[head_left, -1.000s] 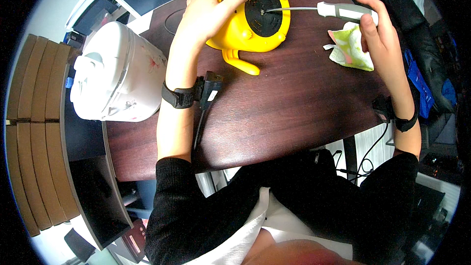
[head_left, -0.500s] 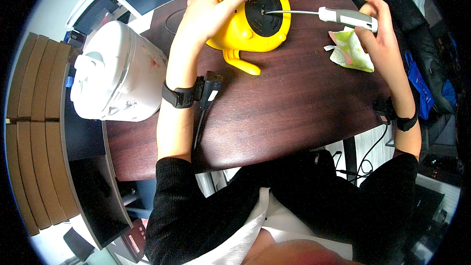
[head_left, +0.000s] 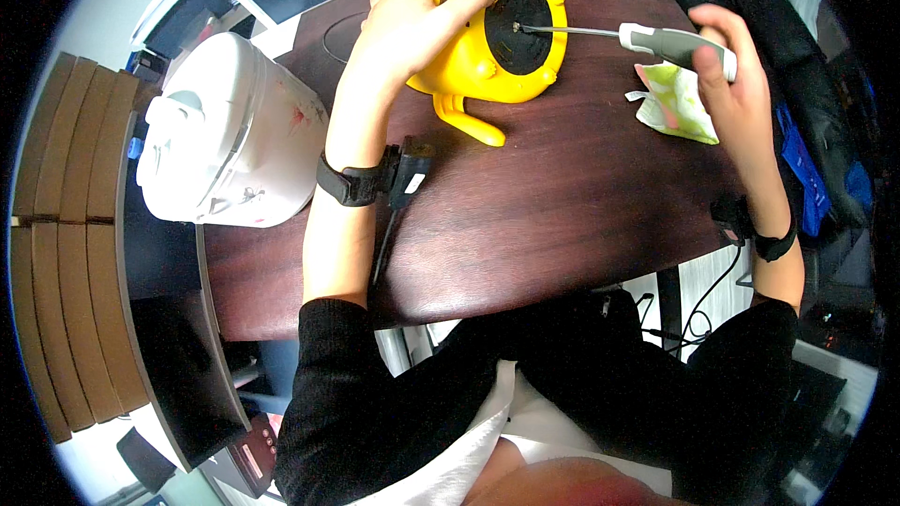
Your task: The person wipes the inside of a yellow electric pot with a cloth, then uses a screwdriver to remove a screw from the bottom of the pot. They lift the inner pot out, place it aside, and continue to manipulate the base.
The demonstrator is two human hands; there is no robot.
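A yellow rounded appliance [head_left: 514, 91] lies on its side, its exact kind unclear. Its underside faces right, with small yellow feet around a black disc [head_left: 528, 52]; a curved yellow part sticks out toward me. My left hand [head_left: 403, 30] is wrapped over its left side, the thumb lying near the disc's edge. In my right hand [head_left: 736, 89] is the grey and white handle of a screwdriver [head_left: 664, 44]. The metal shaft runs left, and its tip meets a small fitting near the disc's middle. Below that handle lies a green, white and pink cloth [head_left: 682, 105].
A white lidded appliance with a flower print [head_left: 248, 131] stands on the left of the dark wooden table [head_left: 525, 215]. Brown boxes [head_left: 70, 244] are stacked farther left. Black straps with small devices circle both wrists. A black chair [head_left: 797, 56] is at the right.
The yellow appliance, my left hand and the screwdriver sit slightly farther right in view. My right hand has turned the screwdriver handle, and its fingers have shifted on it.
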